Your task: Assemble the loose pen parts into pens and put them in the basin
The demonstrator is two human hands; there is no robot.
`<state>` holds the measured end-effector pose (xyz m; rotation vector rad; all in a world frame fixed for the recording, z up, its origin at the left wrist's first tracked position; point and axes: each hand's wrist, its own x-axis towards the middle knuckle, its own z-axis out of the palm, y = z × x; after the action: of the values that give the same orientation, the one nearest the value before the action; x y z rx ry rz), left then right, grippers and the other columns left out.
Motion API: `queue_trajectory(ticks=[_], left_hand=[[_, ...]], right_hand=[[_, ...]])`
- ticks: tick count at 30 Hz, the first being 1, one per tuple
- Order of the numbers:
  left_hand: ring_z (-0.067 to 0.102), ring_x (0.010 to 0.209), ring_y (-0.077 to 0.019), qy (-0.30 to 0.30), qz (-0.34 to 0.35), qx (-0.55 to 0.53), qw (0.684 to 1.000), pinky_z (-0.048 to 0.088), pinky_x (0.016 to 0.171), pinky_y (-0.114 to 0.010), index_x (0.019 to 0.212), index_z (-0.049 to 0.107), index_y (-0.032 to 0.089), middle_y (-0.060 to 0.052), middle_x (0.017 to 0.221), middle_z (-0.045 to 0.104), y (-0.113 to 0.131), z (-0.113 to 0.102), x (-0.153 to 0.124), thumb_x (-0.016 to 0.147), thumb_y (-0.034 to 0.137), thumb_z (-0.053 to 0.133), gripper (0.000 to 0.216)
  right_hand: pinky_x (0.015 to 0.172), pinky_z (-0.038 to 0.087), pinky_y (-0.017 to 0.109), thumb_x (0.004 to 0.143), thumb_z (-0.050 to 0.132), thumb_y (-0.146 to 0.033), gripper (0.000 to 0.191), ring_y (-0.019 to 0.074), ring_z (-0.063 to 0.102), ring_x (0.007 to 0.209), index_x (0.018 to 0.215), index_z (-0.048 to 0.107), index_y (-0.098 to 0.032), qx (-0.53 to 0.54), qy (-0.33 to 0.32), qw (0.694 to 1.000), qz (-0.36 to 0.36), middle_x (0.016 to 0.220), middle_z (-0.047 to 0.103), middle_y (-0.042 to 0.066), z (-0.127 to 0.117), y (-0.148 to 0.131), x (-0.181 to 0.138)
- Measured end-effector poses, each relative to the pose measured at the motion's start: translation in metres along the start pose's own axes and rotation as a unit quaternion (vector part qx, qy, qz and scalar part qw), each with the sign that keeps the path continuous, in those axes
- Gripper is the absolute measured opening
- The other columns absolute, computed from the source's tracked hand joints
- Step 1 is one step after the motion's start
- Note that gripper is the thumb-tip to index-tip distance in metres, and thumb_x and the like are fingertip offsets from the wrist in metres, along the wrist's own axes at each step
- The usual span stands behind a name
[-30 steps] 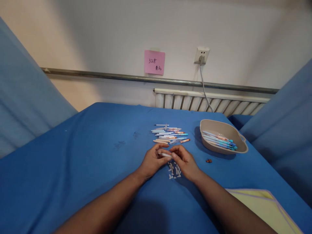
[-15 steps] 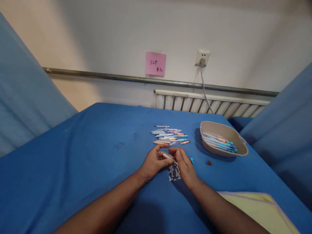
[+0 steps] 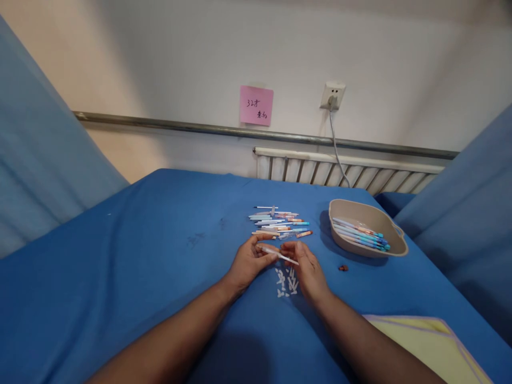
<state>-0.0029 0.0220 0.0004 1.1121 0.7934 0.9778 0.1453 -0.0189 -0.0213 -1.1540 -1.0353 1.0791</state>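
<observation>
My left hand (image 3: 248, 261) pinches a slim pale pen barrel (image 3: 268, 249), held tilted over the blue cloth. A thin white refill (image 3: 290, 260) sticks out of its right end, toward my other palm. My right hand (image 3: 306, 266) is close beside that end, fingers curled and thumb bent in; what they hold, if anything, is hidden. Below and between the hands lie several small white pieces (image 3: 287, 285). Just beyond the fingertips, pen barrels, refills and orange or blue grips form a loose pile of pen parts (image 3: 276, 221).
A beige basket (image 3: 396, 248) with several assembled-looking pens (image 3: 360, 234) stands at right. Small brown pieces (image 3: 343, 268) lie in front of it. A yellow mat (image 3: 424, 341) covers the near right. Blue curtains (image 3: 44, 144) hang at both sides; a radiator (image 3: 304, 168) is behind.
The pen has turned, and the white refill now shows at its right end. My right hand has shifted slightly right, and the small cyan piece beside it is out of sight.
</observation>
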Motion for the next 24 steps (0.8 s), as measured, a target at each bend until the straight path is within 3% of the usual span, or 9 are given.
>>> queue_trajectory(ticks=[3,6,10,16,21,24], left_hand=[[0.063,0.068,-0.0134,0.038,0.006,-0.003,0.999,0.049,0.07,-0.027,0.103,0.053,0.014,-0.002,0.078,0.067,0.002,-0.002,0.003,0.058,0.02,0.08,0.053],[0.062,0.067,-0.0128,0.068,0.006,-0.018,0.998,0.05,0.069,-0.027,0.099,0.055,0.014,-0.003,0.08,0.067,0.002,-0.004,0.004,0.056,0.022,0.08,0.051],[0.061,0.065,-0.0119,0.064,-0.017,0.01,0.998,0.049,0.067,-0.025,0.09,0.059,0.013,-0.003,0.077,0.067,0.001,-0.007,0.006,0.056,0.025,0.08,0.041],[0.056,0.056,-0.0101,-0.039,-0.089,0.173,0.98,0.045,0.057,-0.023,0.086,0.063,0.012,-0.001,0.069,0.062,0.008,-0.011,0.009,0.064,0.034,0.074,0.033],[0.048,0.052,-0.0073,-0.142,-0.077,0.245,0.956,0.036,0.048,-0.019,0.099,0.063,0.015,-0.001,0.072,0.06,0.015,-0.005,0.003,0.077,0.039,0.06,0.033],[0.044,0.05,-0.0067,-0.174,-0.08,0.25,0.949,0.032,0.044,-0.018,0.1,0.062,0.016,0.0,0.07,0.058,0.014,-0.004,0.001,0.08,0.041,0.056,0.032]], right_hand=[[0.069,0.047,0.031,0.086,0.038,-0.057,0.045,0.0202,0.06,0.084,0.094,0.06,-0.019,-0.002,0.022,1.0,0.013,0.094,0.065,0.008,-0.004,0.001,0.003],[0.059,0.043,0.027,0.081,0.048,-0.055,0.039,0.0162,0.057,0.066,0.086,0.059,-0.018,-0.011,0.033,0.999,0.024,0.073,0.063,0.003,-0.005,0.0,0.006],[0.053,0.038,0.024,0.073,0.06,-0.049,0.032,0.0113,0.048,0.052,0.072,0.055,-0.018,0.012,0.04,0.999,0.016,0.056,0.054,-0.003,-0.002,-0.007,0.009],[0.048,0.039,0.023,0.069,0.06,-0.05,0.032,0.0107,0.051,0.049,0.068,0.051,-0.019,0.037,0.026,0.999,0.029,0.057,0.057,-0.003,0.001,-0.01,0.018],[0.043,0.038,0.022,0.068,0.061,-0.047,0.031,0.0098,0.049,0.043,0.065,0.051,-0.018,0.021,0.021,0.999,0.041,0.052,0.055,-0.004,0.005,0.002,0.021],[0.042,0.036,0.021,0.067,0.063,-0.045,0.031,0.0091,0.047,0.04,0.062,0.05,-0.018,0.009,0.009,0.999,0.044,0.049,0.053,-0.005,0.006,0.003,0.02]])
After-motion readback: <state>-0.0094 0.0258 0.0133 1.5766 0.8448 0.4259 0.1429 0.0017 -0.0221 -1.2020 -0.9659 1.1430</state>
